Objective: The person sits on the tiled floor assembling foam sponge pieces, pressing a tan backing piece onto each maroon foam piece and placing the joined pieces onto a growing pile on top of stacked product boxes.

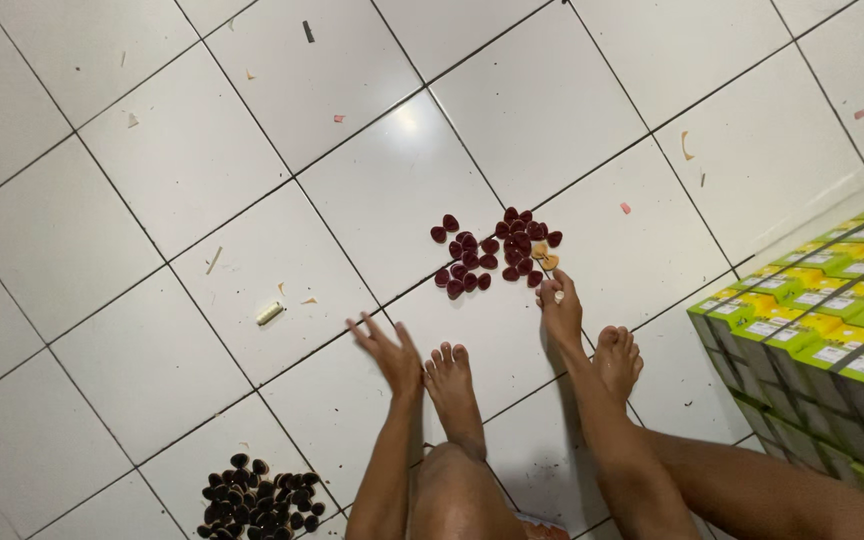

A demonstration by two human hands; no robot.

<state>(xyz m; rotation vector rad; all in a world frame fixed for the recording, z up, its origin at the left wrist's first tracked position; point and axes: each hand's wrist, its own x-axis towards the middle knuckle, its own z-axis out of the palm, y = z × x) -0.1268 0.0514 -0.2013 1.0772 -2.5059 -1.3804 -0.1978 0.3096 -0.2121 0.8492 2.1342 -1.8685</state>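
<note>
the right hand pinches a small pale piece at the near edge of the dark red heart-shaped pieces scattered on the tiled floor, while the left hand lies spread flat and empty, seemingly as a brace

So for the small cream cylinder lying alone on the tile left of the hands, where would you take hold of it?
Take the cream cylinder across its middle, pinching its long sides from above. It lies flat and slanted on the floor tile with nothing touching it, so both sides are free. The left hand, flat on the floor, is nearer.
</note>
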